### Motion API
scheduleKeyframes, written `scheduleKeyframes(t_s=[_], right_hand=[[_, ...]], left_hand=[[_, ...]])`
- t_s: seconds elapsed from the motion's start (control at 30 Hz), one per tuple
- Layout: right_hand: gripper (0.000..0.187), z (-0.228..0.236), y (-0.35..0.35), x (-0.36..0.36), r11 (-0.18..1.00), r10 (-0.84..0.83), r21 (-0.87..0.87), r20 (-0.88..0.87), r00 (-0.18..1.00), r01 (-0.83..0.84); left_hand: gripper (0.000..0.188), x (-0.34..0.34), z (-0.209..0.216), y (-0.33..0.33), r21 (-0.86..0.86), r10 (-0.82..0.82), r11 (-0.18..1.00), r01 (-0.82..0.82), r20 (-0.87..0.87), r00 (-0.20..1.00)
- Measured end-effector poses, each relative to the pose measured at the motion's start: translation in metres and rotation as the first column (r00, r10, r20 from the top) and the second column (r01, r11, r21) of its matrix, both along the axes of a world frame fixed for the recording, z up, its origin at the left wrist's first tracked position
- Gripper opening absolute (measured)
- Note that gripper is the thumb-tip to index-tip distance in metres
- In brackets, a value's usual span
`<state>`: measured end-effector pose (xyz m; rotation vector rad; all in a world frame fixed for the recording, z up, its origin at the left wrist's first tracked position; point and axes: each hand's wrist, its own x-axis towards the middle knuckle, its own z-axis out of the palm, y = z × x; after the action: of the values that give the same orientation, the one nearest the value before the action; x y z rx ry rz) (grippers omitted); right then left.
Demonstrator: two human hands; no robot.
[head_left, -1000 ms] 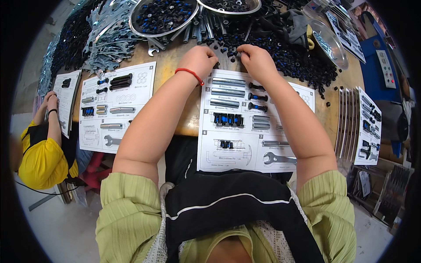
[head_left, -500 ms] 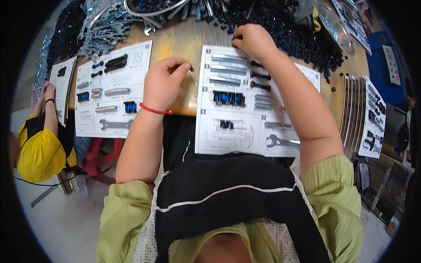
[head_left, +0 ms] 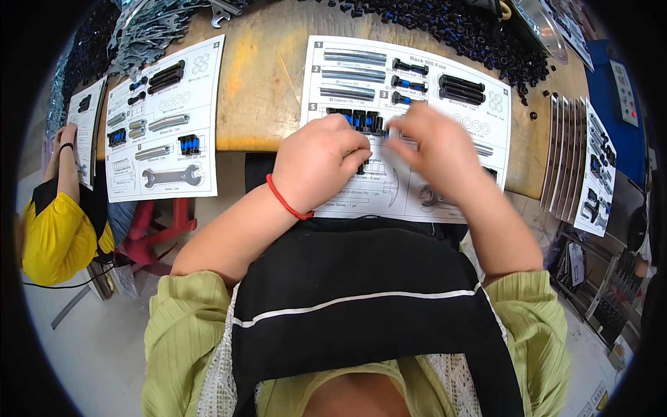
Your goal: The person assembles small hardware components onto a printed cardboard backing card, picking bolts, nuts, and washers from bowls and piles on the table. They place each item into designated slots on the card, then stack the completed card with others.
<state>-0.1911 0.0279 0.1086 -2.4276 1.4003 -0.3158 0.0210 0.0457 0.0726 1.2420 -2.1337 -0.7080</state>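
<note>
In front of me a white printed card [head_left: 497, 149] carries metal sleeves [head_left: 354, 55], long black bolts [head_left: 462, 89] and short black-and-blue bolts [head_left: 410, 66]. My left hand [head_left: 316, 156], a red cord at its wrist, lies over the card's left half with thumb and forefinger pinched. A black screw [head_left: 363, 167] shows at those fingertips; the rest of the grip is hidden. Just above them is a row of black-and-blue screws [head_left: 361, 119]. My right hand [head_left: 434, 149] hovers over the card's middle, its fingertips beside that row. Motion smears its fingers, so any grip is unclear.
A similar card [head_left: 163, 52] lies to the left, near a heap of wrenches [head_left: 153, 31] and a loose wrench [head_left: 220, 15]. Black-and-blue bolts [head_left: 445, 31] are heaped at the back. Stacked cards [head_left: 564, 160] stand at right. A co-worker's hand [head_left: 68, 135] rests on another card.
My right hand has come back from the bolt heap to the card's middle. My left hand has moved right, from bare table onto the card. The whole view has shifted slightly.
</note>
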Motion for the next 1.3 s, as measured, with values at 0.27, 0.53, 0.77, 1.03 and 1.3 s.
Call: scheduleKeyframes(t_s=[0.27, 0.53, 0.77, 1.03, 1.3], right_hand=[[0.022, -0.035, 0.045, 0.009, 0.999, 0.006, -0.048, 0.002, 1.000, -0.006], [0.014, -0.032, 0.059, -0.001, 0.995, -0.074, -0.059, 0.098, 0.992, 0.081], [0.019, -0.028, 0.060, 0.004, 0.992, -0.126, 0.023, 0.076, 0.989, 0.124], [0.011, -0.033, 0.058, 0.005, 0.995, -0.091, -0.030, 0.043, 0.995, 0.092], [0.019, -0.008, 0.050, -0.001, 0.991, -0.106, 0.084, 0.051, 0.993, 0.101]], left_hand=[[0.007, -0.011, -0.004, 0.005, -0.056, -0.069, 0.995, 0.084, 0.235, 0.970], [0.013, -0.013, -0.001, 0.020, -0.137, -0.128, 0.982, 0.131, 0.030, 0.991], [0.022, -0.020, -0.009, 0.030, -0.206, 0.000, 0.978, 0.016, 0.079, 0.997], [0.018, -0.017, -0.013, 0.029, -0.228, 0.042, 0.974, -0.020, 0.090, 0.995], [0.025, 0.003, 0.008, 0.021, -0.155, 0.052, 0.986, -0.069, -0.112, 0.992]])
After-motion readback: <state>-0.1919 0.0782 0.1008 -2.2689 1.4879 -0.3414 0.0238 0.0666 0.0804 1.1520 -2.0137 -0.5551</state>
